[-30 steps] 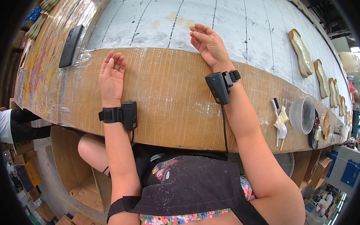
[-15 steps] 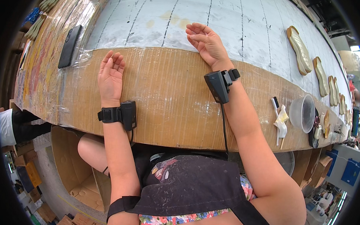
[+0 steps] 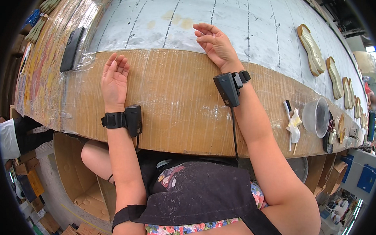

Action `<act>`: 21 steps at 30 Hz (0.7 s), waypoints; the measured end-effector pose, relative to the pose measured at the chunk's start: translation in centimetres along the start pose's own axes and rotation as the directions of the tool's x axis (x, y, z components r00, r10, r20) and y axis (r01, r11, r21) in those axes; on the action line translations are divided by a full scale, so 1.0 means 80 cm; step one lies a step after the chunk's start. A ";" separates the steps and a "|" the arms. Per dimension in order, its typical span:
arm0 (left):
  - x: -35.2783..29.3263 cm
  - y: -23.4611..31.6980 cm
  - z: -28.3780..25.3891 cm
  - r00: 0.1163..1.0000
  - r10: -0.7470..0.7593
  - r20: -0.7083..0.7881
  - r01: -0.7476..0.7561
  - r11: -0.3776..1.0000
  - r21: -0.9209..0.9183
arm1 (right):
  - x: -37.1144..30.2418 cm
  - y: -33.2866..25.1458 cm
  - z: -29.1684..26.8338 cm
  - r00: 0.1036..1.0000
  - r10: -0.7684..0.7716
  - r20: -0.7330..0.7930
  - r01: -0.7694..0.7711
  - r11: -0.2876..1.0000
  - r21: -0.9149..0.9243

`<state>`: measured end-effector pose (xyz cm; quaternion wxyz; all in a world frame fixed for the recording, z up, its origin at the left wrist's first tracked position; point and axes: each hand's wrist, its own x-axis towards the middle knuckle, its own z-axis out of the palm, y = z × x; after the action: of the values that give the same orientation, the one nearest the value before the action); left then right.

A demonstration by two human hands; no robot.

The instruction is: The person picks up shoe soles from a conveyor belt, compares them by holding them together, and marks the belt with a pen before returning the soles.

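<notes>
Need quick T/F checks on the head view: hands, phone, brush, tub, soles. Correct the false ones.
1. The left hand is empty. True.
2. The right hand grips the black-headed brush. False: that hand is empty; the brush lies on the cardboard, to its right.
3. The dark phone lies left of the left hand. True.
4. The clear plastic tub is left of the brush. False: it is right of it.
5. The soles are heaped in one pile. False: they are spread along the right side.
</notes>
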<state>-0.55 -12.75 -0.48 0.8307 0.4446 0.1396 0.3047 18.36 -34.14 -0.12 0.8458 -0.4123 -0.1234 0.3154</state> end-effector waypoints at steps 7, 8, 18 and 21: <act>0.010 0.003 -0.005 1.000 -0.004 0.003 0.005 1.000 -0.013 | 0.013 0.007 -0.002 0.999 -0.008 0.033 0.007 0.999 0.039; 0.013 0.005 -0.004 1.000 0.000 0.004 0.000 1.000 -0.011 | 0.015 0.005 0.000 1.000 -0.001 0.017 0.000 1.000 0.022; -0.002 0.010 0.013 0.998 -0.011 -0.061 0.005 0.995 -0.101 | 0.006 0.005 0.007 0.999 0.007 -0.052 -0.008 1.000 -0.022; -0.008 0.010 0.020 0.998 -0.038 -0.043 0.033 0.994 -0.102 | 0.000 0.004 0.003 0.994 0.054 -0.098 -0.051 0.998 0.035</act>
<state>-0.60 -13.86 1.06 0.8541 0.3924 0.1505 0.3064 18.12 -33.87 -0.24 0.8487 -0.4169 -0.0654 0.3188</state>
